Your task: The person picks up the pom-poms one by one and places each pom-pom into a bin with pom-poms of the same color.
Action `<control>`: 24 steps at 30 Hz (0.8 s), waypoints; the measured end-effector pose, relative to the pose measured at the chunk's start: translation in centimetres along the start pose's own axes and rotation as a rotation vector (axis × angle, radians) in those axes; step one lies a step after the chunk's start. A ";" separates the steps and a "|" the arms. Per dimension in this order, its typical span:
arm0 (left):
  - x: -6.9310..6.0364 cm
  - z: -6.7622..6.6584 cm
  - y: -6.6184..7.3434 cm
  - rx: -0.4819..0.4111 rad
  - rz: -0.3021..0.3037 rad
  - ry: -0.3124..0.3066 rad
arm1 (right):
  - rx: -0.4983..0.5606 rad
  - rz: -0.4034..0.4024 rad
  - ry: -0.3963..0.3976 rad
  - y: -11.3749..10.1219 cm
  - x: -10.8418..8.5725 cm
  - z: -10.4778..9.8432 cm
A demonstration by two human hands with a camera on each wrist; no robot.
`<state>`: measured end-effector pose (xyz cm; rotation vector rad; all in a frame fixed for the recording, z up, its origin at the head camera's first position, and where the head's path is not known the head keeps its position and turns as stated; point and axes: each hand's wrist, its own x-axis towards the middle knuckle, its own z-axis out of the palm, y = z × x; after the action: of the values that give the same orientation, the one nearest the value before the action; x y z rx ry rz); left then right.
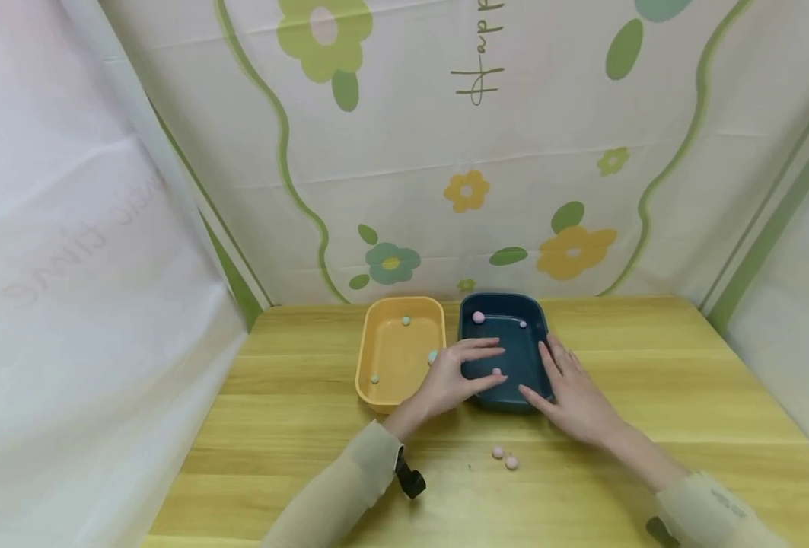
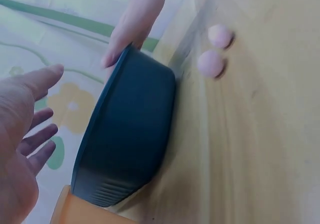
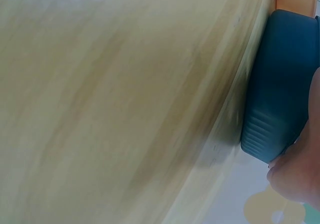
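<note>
My left hand hovers over the left side of a dark blue tray, its fingers and thumb extended and spread apart. In the left wrist view nothing lies between them. Seen from the head, a small pink ball shows inside the tray between that thumb and the fingers. At the tray's right rim rests my right hand, its fingers fairly straight and the thumb reaching over the near right corner. A larger pink ball and a tiny pink one lie at the tray's far end.
Left of the blue tray stands a yellow tray with mint green balls in it, one partly behind my left hand. Two pink balls lie on the wooden table nearer to me. A flower-printed cloth hangs behind.
</note>
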<state>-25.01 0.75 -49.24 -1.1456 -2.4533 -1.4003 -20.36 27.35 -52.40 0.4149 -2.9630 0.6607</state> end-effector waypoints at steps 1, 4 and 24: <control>-0.4 0.0 0.1 -0.018 0.026 0.004 | 0.000 -0.001 0.000 0.0 0.0 0.1; -1.5 -0.1 0.4 -0.043 0.116 0.025 | 0.005 -0.010 0.015 0.1 0.0 0.3; -6.4 1.5 0.9 -0.147 0.263 0.053 | 0.003 0.000 0.001 0.2 0.0 0.1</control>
<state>-19.48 -1.47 -52.18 -1.3825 -2.1002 -1.5257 -20.44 27.45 -52.55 0.4144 -2.9611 0.6645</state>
